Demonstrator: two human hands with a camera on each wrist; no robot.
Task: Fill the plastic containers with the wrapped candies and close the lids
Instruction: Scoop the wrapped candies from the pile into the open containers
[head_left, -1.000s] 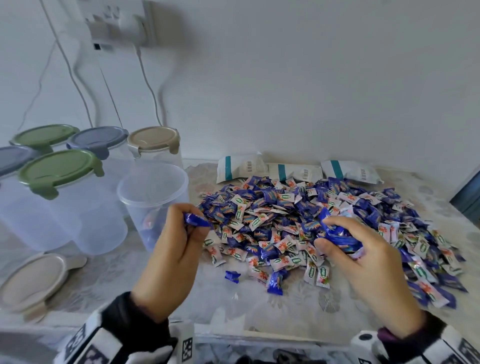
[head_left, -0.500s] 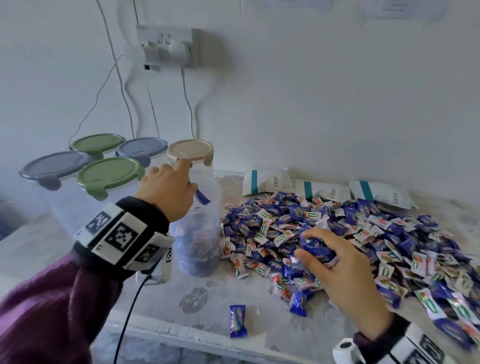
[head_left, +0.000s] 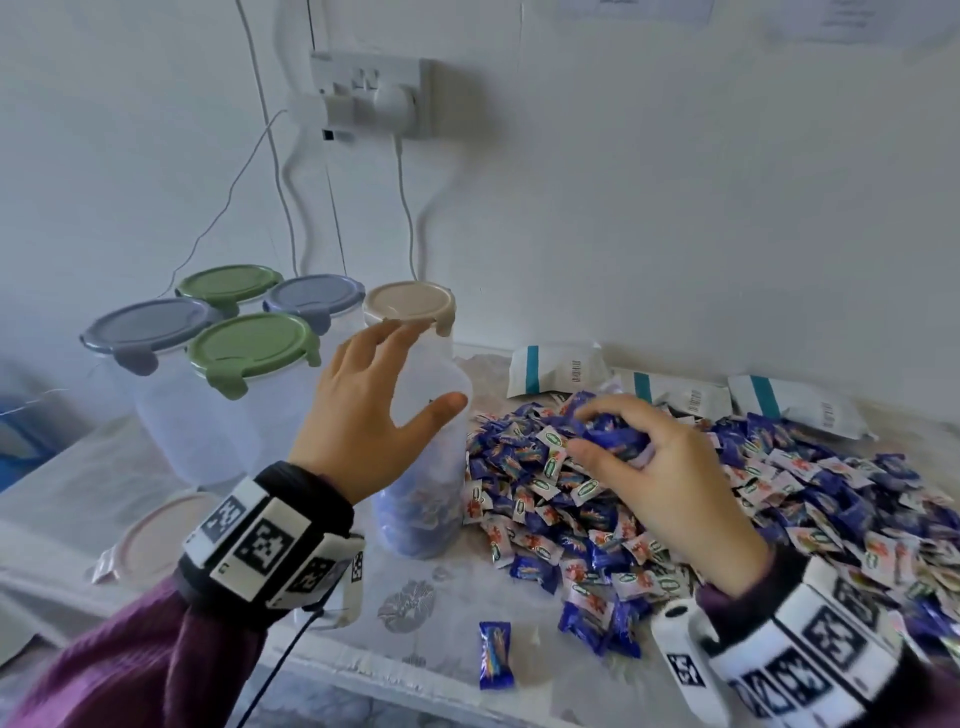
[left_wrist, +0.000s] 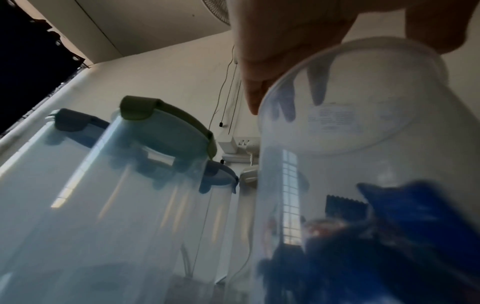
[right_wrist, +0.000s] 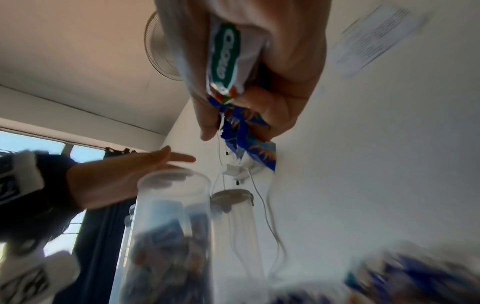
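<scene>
Here, worktop (head_left: 291, 613) carrying big candy pile (head_left: 675, 499); open container (head_left: 426, 467), part-filled, standing just left of pile. Left hand (head_left: 374, 415) hovering over its mouth, fingers spread, holding nothing. Right hand (head_left: 654, 467) clutching candies (right_wrist: 226, 61) above pile.

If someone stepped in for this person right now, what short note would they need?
Left hand: open, fingers spread over the mouth of the open container, holding nothing.
Right hand: gripping a handful of wrapped candies above the candy pile.
Done: the open container is partly filled. Five lidded containers stand behind it; they look empty.
Left: drop in this handful, keep filling, fit the loose lid lying to the left, then fill the others. One stray candy lies near the table's front edge.
</scene>
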